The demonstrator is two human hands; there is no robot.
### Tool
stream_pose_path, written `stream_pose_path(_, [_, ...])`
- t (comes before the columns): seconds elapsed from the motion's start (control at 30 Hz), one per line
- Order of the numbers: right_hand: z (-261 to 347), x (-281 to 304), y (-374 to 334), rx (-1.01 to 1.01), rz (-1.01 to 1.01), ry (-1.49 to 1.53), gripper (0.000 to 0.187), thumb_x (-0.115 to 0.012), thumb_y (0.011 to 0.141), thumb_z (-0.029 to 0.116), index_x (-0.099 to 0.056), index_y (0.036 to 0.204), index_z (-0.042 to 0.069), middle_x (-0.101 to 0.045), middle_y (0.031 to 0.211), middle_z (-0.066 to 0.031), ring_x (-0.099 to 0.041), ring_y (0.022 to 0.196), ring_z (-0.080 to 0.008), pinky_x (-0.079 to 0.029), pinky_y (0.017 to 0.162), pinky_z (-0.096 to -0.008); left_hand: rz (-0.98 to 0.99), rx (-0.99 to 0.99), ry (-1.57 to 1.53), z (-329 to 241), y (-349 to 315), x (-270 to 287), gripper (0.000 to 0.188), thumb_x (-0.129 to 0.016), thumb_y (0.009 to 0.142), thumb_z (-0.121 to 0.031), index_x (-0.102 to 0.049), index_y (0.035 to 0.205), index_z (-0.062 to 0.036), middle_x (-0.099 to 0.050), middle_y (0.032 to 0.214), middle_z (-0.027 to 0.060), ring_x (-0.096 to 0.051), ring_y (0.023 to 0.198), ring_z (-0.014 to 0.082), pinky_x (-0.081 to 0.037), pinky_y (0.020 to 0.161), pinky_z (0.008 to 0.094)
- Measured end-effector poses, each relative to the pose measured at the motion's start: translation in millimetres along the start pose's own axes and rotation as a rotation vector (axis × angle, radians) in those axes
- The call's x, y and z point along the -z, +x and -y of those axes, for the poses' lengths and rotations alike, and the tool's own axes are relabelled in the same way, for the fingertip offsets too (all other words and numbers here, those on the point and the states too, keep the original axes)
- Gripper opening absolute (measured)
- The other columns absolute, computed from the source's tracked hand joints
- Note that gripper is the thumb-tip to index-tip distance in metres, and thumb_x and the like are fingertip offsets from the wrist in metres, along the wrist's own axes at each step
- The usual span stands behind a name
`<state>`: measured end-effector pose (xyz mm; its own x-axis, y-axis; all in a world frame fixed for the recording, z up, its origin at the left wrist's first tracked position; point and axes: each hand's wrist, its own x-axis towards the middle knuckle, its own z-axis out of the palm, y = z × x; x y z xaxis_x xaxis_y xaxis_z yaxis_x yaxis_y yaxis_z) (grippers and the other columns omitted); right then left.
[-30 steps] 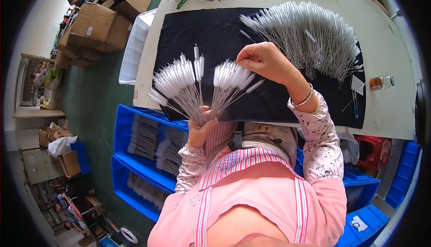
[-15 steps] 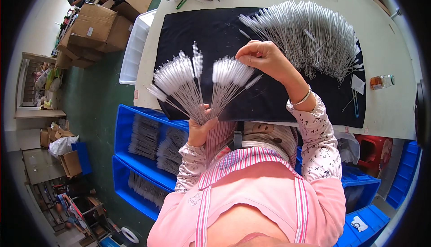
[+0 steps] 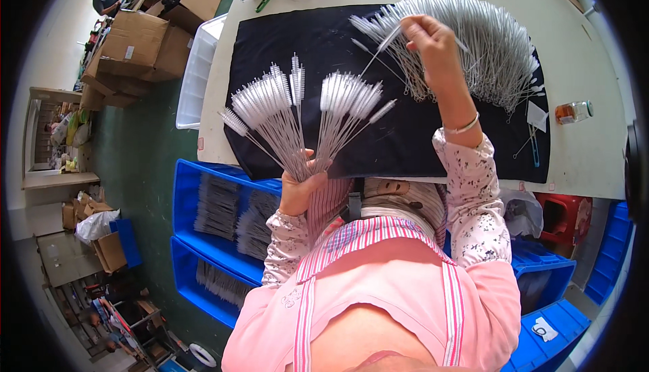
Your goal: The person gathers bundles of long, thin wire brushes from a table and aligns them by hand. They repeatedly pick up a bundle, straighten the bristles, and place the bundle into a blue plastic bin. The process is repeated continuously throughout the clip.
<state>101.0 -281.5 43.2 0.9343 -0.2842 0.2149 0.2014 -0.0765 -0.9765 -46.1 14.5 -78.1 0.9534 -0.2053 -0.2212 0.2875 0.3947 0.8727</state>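
1. Left hand [image 3: 301,193] closed around the wire stems of a fanned bunch of brushes [image 3: 304,112], held upright over the near edge of the black mat [image 3: 324,41].
2. Right hand [image 3: 429,41] reaching out to the loose brush pile [image 3: 473,41] at the far right of the mat, fingers pinched on one thin brush [image 3: 382,37], lifted off the heap.
3. Step in hand, by the look of it: picking single brushes and adding them to the bunch.
4. Next move likely calls for bringing the stem down into the left grip, bristle end level with the others, without loosening the fan.
5. Brushes: long twisted wire stems, slim white bristle tips, springy, prone to tangling.
6. Mat: dark, soft cloth on a pale counter [image 3: 595,149].
7. Blue bins [image 3: 186,200] below the counter, holding more brushes.
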Motion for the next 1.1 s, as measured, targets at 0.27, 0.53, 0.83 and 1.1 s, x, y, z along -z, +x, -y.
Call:
stream_pose_path(0.27, [-21.3, 95.1, 18.9, -0.003, -0.474, 0.581, 0.009, -0.057, 0.083, 0.008, -0.063, 0.087, 0.001, -0.064, 0.071, -0.0106, -0.053, 0.052, -0.0107, -0.048, 0.048, -0.0247, -0.064, 0.023, 0.032, -0.9, 1.4, 5.7, 0.052, -0.06, 0.077, 0.009, -0.045, 0.124, -0.0101, -0.063, 0.102, 0.02, -0.058, 0.065, 0.0148, -0.043, 0.05, 0.0266])
stream_pose_path(0.53, [-71.4, 279.2, -39.7, -0.109, -0.786, -0.181, 0.015, -0.06, 0.084, 0.009, -0.06, 0.094, -0.001, -0.064, 0.07, -0.0094, -0.054, 0.049, -0.0087, -0.043, 0.045, -0.0236, -0.12, 0.009, 0.013, -5.9, 2.1, -1.7, 0.048, -0.056, 0.079, 0.01, -0.044, 0.121, -0.0094, -0.064, 0.1, 0.0171, -0.055, 0.06, 0.0132, -0.038, 0.048, 0.0249])
stream_pose_path(0.83, [-105.0, 373.9, -53.4, -0.101, -0.953, -0.849, 0.031, -0.063, 0.083, 0.023, -0.065, 0.103, -0.001, -0.07, 0.08, -0.0115, -0.068, 0.06, -0.0169, -0.053, 0.053, -0.0283, -0.025, 0.054, 0.036, -13.8, 9.4, -21.0, 0.054, -0.059, 0.075, 0.006, -0.042, 0.123, -0.0092, -0.062, 0.102, 0.0178, -0.051, 0.059, 0.01, -0.04, 0.047, 0.0239])
stream_pose_path(1.1, [-38.5, 25.1, -108.6, -0.329, 0.527, 0.074, 0.046, -0.066, 0.081, 0.013, -0.054, 0.122, -0.004, -0.065, 0.105, -0.0129, -0.063, 0.088, -0.0154, -0.051, 0.08, -0.0281, -0.002, -0.007, -0.247, -18.3, 10.7, -35.7, 0.049, -0.06, 0.079, 0.007, -0.044, 0.121, -0.0115, -0.062, 0.106, 0.018, -0.058, 0.068, 0.0152, -0.043, 0.051, 0.0254])
